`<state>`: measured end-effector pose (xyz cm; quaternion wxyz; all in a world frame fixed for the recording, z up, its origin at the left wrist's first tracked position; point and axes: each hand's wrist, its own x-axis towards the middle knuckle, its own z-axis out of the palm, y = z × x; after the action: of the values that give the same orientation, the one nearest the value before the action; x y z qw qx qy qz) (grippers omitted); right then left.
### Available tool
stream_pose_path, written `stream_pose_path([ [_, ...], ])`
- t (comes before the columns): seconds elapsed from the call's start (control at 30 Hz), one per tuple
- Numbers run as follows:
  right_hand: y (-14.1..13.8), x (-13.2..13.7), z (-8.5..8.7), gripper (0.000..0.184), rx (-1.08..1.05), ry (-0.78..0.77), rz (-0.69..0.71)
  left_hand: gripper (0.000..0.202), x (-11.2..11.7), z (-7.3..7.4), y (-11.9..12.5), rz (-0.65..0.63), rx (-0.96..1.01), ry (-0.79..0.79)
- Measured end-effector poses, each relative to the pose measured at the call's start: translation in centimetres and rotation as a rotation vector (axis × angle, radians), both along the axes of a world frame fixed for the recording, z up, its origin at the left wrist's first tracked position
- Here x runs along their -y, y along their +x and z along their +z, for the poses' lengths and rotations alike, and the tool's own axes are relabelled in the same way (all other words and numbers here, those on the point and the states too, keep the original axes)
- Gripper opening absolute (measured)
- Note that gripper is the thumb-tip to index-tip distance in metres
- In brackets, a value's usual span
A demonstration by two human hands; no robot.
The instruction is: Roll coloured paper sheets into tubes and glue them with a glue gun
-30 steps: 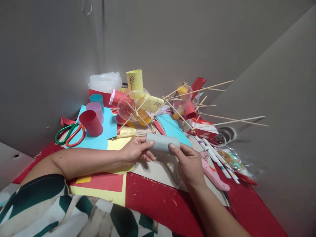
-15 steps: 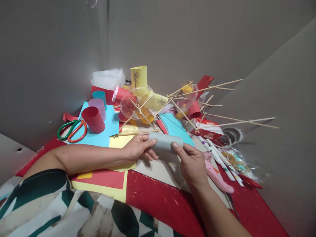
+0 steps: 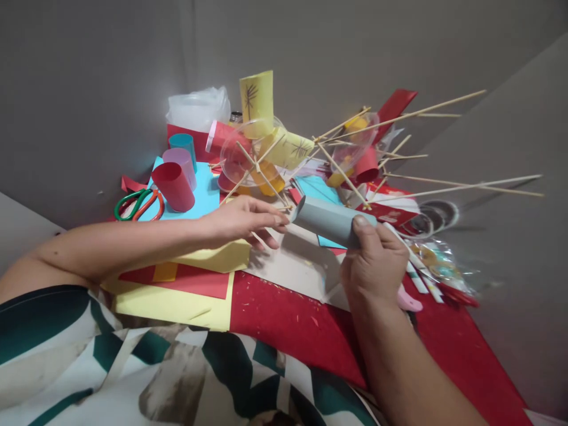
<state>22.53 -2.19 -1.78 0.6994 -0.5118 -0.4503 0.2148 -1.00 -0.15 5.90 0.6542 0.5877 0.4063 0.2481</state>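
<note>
My right hand [image 3: 377, 260] is closed around one end of a grey-blue paper tube [image 3: 326, 220], which it holds tilted above the table. My left hand [image 3: 242, 222] reaches toward the tube's open left end with fingers stretched out, its fingertips at or just short of the rim. Below them lie a pale card sheet [image 3: 297, 269] and yellow paper [image 3: 222, 257] on a red table cover [image 3: 284, 322].
Behind the hands is a pile of clear plastic cups, yellow and red paper tubes and long wooden skewers [image 3: 444, 189]. Red, pink and teal paper cylinders [image 3: 175, 183] and green-orange scissors [image 3: 137, 204] are at the left. Pens, tape rolls [image 3: 432, 216] and a pink cutter lie at the right.
The right hand has lifted and tilted the tube and now grips its right end alone. The left hand has let go and its fingers have opened at the left end. The camera tilted downward.
</note>
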Motion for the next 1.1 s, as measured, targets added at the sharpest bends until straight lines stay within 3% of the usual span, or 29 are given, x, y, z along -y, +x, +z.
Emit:
stream_pose_path([
  [0.1,-0.2,0.2,-0.2,0.049,-0.056,0.017,0.032,0.023,-0.6,-0.1,-2.3,-0.23,-0.355,0.41],
  [0.2,-0.3,0.3,-0.2,0.05,-0.046,-0.03,0.053,0.023,0.2,-1.7,-3.4,-0.42,-0.739,0.806],
  [0.3,-0.6,0.4,-0.1,0.051,-0.032,-0.048,0.048,0.029,2.0,-3.3,-3.3,-0.582,-0.973,0.981],
  [0.43,-0.9,0.5,0.3,0.051,-0.023,-0.038,0.041,0.031,3.2,-3.6,-3.2,-0.624,-1.045,1.061],
  [0.53,-1.0,0.6,0.4,0.047,-0.014,-0.052,0.04,0.027,2.5,-3.1,-3.2,-0.538,-0.842,0.934],
  [0.7,-1.2,0.5,0.4,0.04,-0.025,-0.072,0.067,0.024,0.2,-3.1,-2.2,-0.031,-0.144,0.359],
  [0.77,-1.2,0.6,0.3,0.038,-0.022,-0.083,0.065,0.022,-0.3,-3.3,-1.5,0.086,0.031,0.152],
  [0.93,-1.7,1.0,0.2,0.034,-0.005,-0.148,0.117,0.03,-0.5,-3.9,-0.4,0.133,0.253,-0.047],
  [1.1,-2.4,1.4,0.2,0.034,0.042,-0.182,0.213,0.021,-0.9,-4.8,0.2,0.058,0.21,-0.166],
])
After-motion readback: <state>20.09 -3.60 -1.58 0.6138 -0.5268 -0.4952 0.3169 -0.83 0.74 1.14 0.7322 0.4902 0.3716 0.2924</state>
